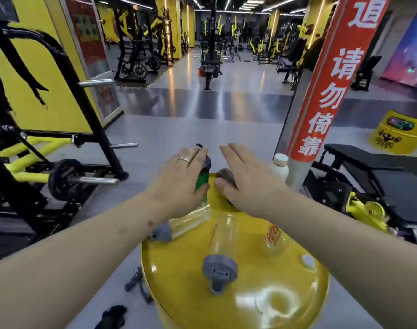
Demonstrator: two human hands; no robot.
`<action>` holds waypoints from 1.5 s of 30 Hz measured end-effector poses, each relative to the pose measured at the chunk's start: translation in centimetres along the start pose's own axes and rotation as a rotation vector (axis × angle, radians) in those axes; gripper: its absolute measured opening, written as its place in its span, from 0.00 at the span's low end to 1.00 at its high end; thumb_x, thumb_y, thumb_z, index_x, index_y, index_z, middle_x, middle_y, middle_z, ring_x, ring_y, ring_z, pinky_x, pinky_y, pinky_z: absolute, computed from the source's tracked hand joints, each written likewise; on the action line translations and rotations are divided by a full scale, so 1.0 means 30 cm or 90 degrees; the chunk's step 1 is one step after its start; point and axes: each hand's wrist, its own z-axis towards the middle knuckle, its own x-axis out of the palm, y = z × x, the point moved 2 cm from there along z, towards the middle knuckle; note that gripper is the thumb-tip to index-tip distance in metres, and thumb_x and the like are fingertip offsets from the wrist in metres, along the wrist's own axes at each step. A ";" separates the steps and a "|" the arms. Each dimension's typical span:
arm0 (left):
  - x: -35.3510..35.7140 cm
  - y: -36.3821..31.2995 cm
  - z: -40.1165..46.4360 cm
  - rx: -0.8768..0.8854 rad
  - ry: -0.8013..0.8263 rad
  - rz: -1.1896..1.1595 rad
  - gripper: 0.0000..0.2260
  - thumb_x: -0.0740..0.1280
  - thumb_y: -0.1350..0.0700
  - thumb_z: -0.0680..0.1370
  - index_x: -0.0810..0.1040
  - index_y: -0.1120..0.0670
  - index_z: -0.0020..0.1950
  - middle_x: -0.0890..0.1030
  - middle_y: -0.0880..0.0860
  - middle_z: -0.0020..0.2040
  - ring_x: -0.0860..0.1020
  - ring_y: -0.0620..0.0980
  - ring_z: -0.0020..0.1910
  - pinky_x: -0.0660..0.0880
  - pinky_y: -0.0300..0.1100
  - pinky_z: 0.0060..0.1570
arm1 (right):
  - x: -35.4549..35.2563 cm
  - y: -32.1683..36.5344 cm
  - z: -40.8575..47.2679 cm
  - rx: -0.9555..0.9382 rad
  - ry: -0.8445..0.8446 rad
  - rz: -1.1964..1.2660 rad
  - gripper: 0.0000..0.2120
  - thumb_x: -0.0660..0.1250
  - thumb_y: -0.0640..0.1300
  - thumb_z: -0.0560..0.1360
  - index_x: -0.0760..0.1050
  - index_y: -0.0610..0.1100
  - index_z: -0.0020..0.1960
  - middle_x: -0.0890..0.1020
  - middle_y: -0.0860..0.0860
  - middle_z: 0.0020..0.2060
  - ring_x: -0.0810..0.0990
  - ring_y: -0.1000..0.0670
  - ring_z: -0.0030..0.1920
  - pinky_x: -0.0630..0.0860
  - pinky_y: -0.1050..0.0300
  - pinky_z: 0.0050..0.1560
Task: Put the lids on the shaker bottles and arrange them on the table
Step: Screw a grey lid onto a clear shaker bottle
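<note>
A round yellow drum top (179, 276) serves as the table. At its far edge stands a green shaker bottle (201, 184) with a dark lid, and my left hand (181, 181) is wrapped around it. My right hand (247, 181) lies flat, fingers straight, over a dark round shaker part (226, 178) beside it; most of that part is hidden. A clear bottle (193, 220) with a grey lid lies on its side under my left wrist. Another clear bottle (222, 236) with a grey lid stands in the middle. A clear lidless bottle (275, 237) with orange print stands to the right.
A white bottle (279, 166) stands beyond the drum next to a red-wrapped pillar (321, 96). A weight machine (60, 167) is on the left, a black bench (373, 167) on the right. A hand gripper (137, 284) and a black glove (113, 315) lie on the floor.
</note>
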 end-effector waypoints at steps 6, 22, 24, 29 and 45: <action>0.239 0.061 -0.142 -0.035 0.202 0.067 0.43 0.59 0.37 0.76 0.44 0.54 0.83 0.54 0.59 0.83 0.55 0.61 0.81 0.58 0.57 0.76 | 0.220 -0.042 -0.079 0.007 0.153 -0.033 0.38 0.57 0.62 0.82 0.47 0.44 0.83 0.52 0.44 0.83 0.51 0.43 0.82 0.52 0.47 0.80; 0.440 0.272 -0.264 -0.168 0.405 0.025 0.43 0.71 0.55 0.73 0.50 0.47 0.82 0.63 0.58 0.78 0.65 0.62 0.74 0.67 0.52 0.70 | 0.556 -0.058 -0.089 0.013 0.402 0.051 0.42 0.66 0.58 0.80 0.47 0.45 0.84 0.54 0.46 0.82 0.54 0.43 0.81 0.57 0.47 0.78; 0.419 0.272 -0.256 -0.164 0.417 0.022 0.45 0.73 0.51 0.70 0.53 0.48 0.82 0.68 0.56 0.74 0.71 0.59 0.68 0.72 0.50 0.64 | 0.582 -0.051 -0.038 0.012 0.388 0.053 0.43 0.67 0.57 0.79 0.48 0.46 0.83 0.56 0.47 0.82 0.57 0.42 0.80 0.62 0.44 0.76; 0.327 0.265 -0.237 -0.187 0.362 -0.016 0.38 0.73 0.45 0.65 0.59 0.41 0.71 0.71 0.51 0.58 0.77 0.55 0.48 0.80 0.49 0.44 | 0.650 -0.047 0.073 0.006 0.374 0.066 0.45 0.72 0.57 0.75 0.50 0.48 0.83 0.59 0.46 0.81 0.63 0.40 0.77 0.67 0.43 0.73; 0.196 0.236 -0.076 -0.194 0.236 -0.265 0.44 0.80 0.41 0.65 0.63 0.44 0.77 0.74 0.50 0.66 0.72 0.50 0.64 0.72 0.42 0.57 | 0.745 -0.112 0.152 0.106 0.317 0.248 0.43 0.80 0.58 0.68 0.64 0.52 0.76 0.77 0.52 0.68 0.78 0.46 0.63 0.78 0.47 0.57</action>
